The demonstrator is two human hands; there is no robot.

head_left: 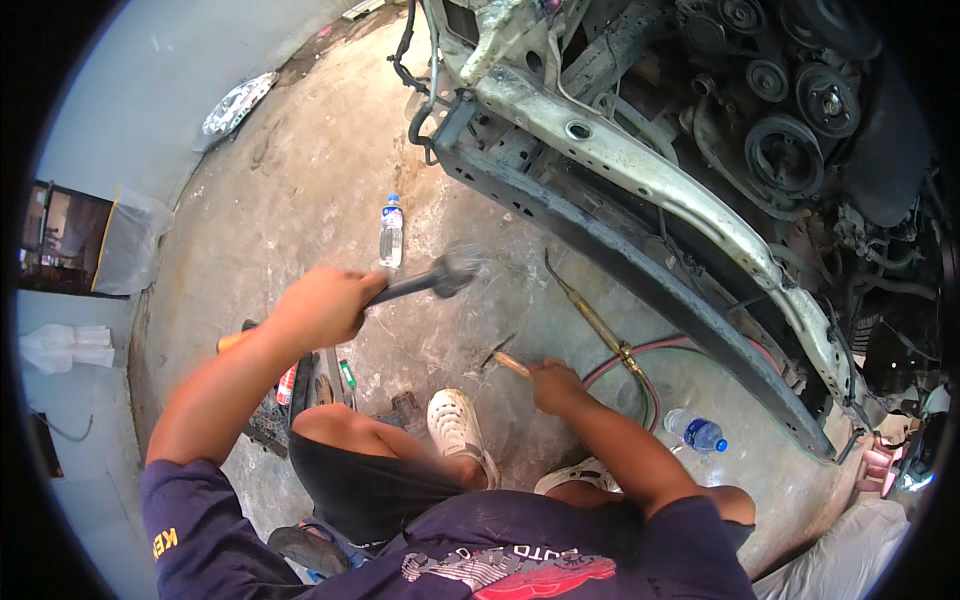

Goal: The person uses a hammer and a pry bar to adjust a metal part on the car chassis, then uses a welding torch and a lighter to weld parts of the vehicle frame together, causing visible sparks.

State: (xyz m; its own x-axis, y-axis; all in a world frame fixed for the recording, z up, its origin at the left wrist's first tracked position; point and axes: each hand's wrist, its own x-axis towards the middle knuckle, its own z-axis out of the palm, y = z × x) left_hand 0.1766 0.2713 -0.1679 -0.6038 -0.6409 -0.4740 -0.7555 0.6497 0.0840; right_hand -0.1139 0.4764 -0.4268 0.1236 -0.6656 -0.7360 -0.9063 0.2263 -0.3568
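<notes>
My left hand (325,308) is closed around the dark handle of a hammer (415,283). Its head is raised over the concrete floor and slightly smeared by motion. In front of my right knee, my right hand (558,388) grips a wooden-handled tool (512,364). A thin dark metal head sits at the tool's far end, close to the floor; its exact kind is unclear. Just beyond that hand lies a brass gas torch (602,330) with a bent tip and red and green hoses.
A dark bumper beam (600,262) crosses the right side, beside a stripped car front with engine pulleys (785,155). One water bottle (391,235) stands ahead; another bottle (697,430) lies at right. By my left leg are a red-and-white can (286,384) and assorted tools.
</notes>
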